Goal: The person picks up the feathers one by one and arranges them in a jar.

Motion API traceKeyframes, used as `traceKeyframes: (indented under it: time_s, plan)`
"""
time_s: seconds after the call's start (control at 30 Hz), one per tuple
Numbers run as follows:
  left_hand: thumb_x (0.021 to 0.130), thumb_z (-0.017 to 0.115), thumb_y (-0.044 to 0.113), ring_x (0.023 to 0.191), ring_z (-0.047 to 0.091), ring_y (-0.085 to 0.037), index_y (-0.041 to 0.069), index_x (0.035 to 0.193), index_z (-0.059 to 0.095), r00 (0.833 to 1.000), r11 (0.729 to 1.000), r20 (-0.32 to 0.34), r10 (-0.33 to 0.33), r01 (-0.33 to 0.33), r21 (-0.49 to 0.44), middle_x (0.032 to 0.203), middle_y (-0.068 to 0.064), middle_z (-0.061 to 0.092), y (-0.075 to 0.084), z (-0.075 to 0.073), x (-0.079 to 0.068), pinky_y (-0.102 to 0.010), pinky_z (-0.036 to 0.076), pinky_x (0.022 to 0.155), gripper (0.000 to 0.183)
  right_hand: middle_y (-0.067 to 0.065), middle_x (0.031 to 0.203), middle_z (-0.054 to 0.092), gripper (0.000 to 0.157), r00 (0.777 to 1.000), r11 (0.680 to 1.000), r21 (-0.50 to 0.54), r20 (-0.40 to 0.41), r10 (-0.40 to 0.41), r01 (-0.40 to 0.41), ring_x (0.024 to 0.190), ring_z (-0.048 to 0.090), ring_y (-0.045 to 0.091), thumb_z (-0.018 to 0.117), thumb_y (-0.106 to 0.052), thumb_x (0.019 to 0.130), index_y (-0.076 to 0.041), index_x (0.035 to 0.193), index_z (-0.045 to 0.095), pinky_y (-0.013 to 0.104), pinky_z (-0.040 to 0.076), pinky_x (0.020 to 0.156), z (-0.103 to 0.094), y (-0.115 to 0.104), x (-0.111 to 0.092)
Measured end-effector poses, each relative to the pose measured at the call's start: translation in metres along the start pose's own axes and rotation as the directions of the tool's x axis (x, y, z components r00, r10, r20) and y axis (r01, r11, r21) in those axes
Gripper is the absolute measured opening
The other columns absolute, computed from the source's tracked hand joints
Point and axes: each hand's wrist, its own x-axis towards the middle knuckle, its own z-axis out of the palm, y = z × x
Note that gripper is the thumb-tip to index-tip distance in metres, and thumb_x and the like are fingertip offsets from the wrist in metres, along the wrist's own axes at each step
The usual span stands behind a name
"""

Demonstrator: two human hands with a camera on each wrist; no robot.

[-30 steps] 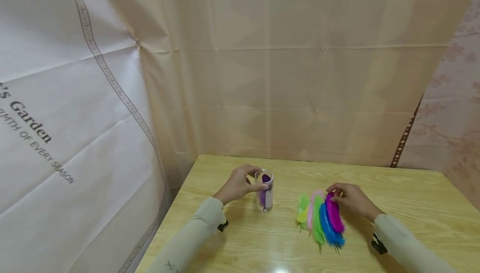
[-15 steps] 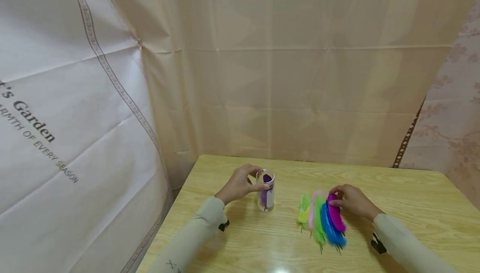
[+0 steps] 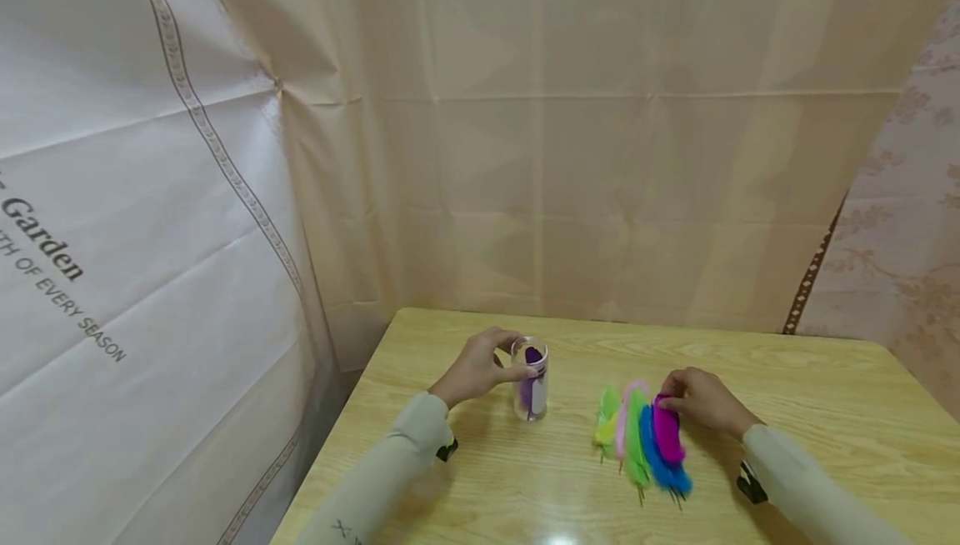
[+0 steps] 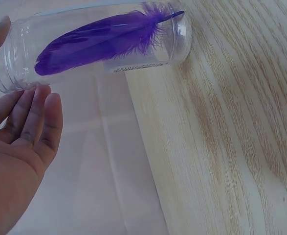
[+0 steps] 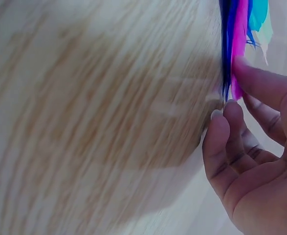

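Wooden tabletop: left hand grips a jar; right hand pinches a pink feather by its twelve o'clock end. Probably light, soft; better held at six o'clock.

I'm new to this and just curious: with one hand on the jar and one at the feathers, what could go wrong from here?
The magenta feather that the right hand pinches is right beside the blue feathers, so it might drag one along. Also, the left hand grips the clear jar near its open rim, so a bump could perhaps tip it and shift the purple feather inside.
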Motion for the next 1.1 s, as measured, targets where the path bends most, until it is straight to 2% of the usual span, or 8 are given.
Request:
traceKeyframes:
  time_s: [0.1, 0.2, 0.33, 0.43, 0.57, 0.8, 0.97, 1.1]
  plan:
    - [0.087, 0.084, 0.041, 0.101, 0.061, -0.015, 0.012, 0.129, 0.070, 1.000, 1.000, 0.003, -0.005, 0.005, -0.006, 0.112, -0.001, 0.065, 0.000, 0.000, -0.001, -0.026, 0.057, 0.076, 0.053, -0.002, 0.080, 0.063, 0.010, 1.000, 1.000, 0.014, -0.007, 0.003, -0.002, 0.072, 0.052, 0.014, 0.073, -0.011, 0.096, -0.010, 0.087, 0.068, 0.026, 0.044, 0.060, -0.001, -0.001, -0.003]
    - [0.087, 0.084, 0.042, 0.101, 0.061, -0.016, 0.013, 0.128, 0.070, 1.000, 1.000, 0.006, -0.010, 0.010, -0.016, 0.112, -0.001, 0.064, -0.001, 0.000, -0.001, -0.026, 0.058, 0.076, 0.052, 0.000, 0.084, 0.065, 0.009, 1.000, 0.999, 0.043, -0.008, 0.016, -0.016, 0.072, 0.053, 0.016, 0.069, -0.011, 0.099, -0.009, 0.090, 0.069, 0.027, 0.045, 0.057, -0.004, -0.002, -0.005]
    - [0.087, 0.084, 0.042, 0.101, 0.060, -0.015, 0.014, 0.128, 0.070, 1.000, 1.000, 0.011, -0.011, 0.011, -0.021, 0.113, -0.003, 0.065, 0.000, -0.001, -0.001, -0.026, 0.057, 0.076, 0.051, 0.001, 0.091, 0.068, 0.007, 0.999, 0.998, 0.047, -0.038, 0.039, -0.038, 0.078, 0.058, 0.017, 0.069, -0.014, 0.100, -0.011, 0.094, 0.070, 0.029, 0.048, 0.064, -0.009, -0.001, -0.006]
    - [0.087, 0.083, 0.042, 0.102, 0.060, -0.015, 0.013, 0.128, 0.070, 1.000, 1.000, 0.012, -0.008, 0.008, -0.018, 0.114, -0.003, 0.065, 0.001, -0.002, -0.002, -0.027, 0.057, 0.077, 0.052, 0.000, 0.092, 0.070, 0.006, 0.997, 1.000, 0.017, -0.075, 0.012, -0.011, 0.082, 0.061, 0.016, 0.070, -0.015, 0.099, -0.012, 0.095, 0.071, 0.030, 0.049, 0.068, -0.013, 0.000, -0.006]
    - [0.087, 0.083, 0.041, 0.102, 0.060, -0.016, 0.012, 0.128, 0.070, 1.000, 1.000, 0.014, -0.001, 0.001, -0.014, 0.113, -0.005, 0.065, 0.001, -0.002, -0.002, -0.027, 0.057, 0.078, 0.052, 0.001, 0.093, 0.071, 0.002, 0.993, 0.999, 0.011, -0.112, -0.042, 0.044, 0.081, 0.062, 0.018, 0.070, -0.007, 0.098, -0.008, 0.097, 0.071, 0.028, 0.051, 0.064, -0.015, -0.001, -0.007]
    - [0.087, 0.084, 0.041, 0.101, 0.060, -0.017, 0.012, 0.129, 0.070, 1.000, 1.000, 0.013, -0.004, 0.004, -0.012, 0.113, -0.004, 0.065, 0.001, -0.002, -0.002, -0.027, 0.057, 0.077, 0.053, 0.007, 0.100, 0.071, 0.018, 0.988, 0.997, 0.026, -0.137, -0.074, 0.079, 0.086, 0.065, 0.022, 0.070, 0.007, 0.092, -0.005, 0.106, 0.071, 0.026, 0.051, 0.063, -0.017, -0.005, -0.009]
    - [0.087, 0.084, 0.041, 0.099, 0.062, -0.016, 0.012, 0.130, 0.069, 1.000, 1.000, 0.014, -0.015, 0.015, -0.020, 0.114, -0.004, 0.065, 0.001, -0.002, -0.003, -0.026, 0.058, 0.076, 0.054, 0.013, 0.105, 0.071, 0.025, 0.993, 0.999, 0.016, -0.110, -0.050, 0.052, 0.090, 0.065, 0.028, 0.065, 0.011, 0.092, -0.001, 0.114, 0.069, 0.033, 0.053, 0.069, -0.016, -0.002, -0.008]
    - [0.087, 0.084, 0.042, 0.099, 0.062, -0.017, 0.012, 0.130, 0.069, 1.000, 1.000, 0.015, -0.016, 0.017, -0.024, 0.114, -0.004, 0.065, 0.001, -0.002, -0.003, -0.027, 0.058, 0.076, 0.055, 0.016, 0.104, 0.069, 0.020, 0.993, 1.000, 0.027, -0.114, 0.009, -0.006, 0.084, 0.064, 0.025, 0.064, 0.001, 0.098, 0.001, 0.118, 0.067, 0.033, 0.053, 0.066, -0.015, -0.001, -0.011]
